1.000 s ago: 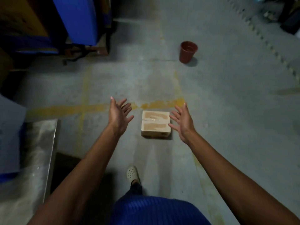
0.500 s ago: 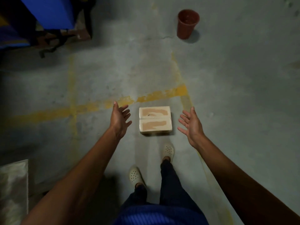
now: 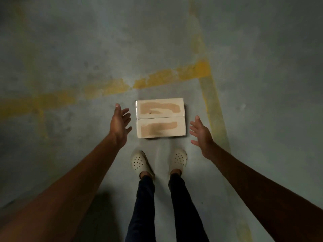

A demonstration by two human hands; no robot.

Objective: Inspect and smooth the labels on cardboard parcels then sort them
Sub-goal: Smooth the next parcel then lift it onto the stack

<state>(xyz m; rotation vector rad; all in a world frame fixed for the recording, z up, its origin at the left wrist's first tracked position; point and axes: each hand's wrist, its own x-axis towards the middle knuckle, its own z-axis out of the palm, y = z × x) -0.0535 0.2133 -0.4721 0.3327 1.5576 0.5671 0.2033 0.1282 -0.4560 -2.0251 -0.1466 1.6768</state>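
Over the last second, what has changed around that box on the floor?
The person has stepped up to the cardboard parcel; both shoes now stand just short of it. The view has tipped down, so the red pot is out of sight. Unchanged: the left hand and right hand stay open either side of it, touching nothing; the parcel lies flat by the yellow line.

bare forearms, dark trousers (image 3: 145, 206), cream perforated clogs (image 3: 139, 162).
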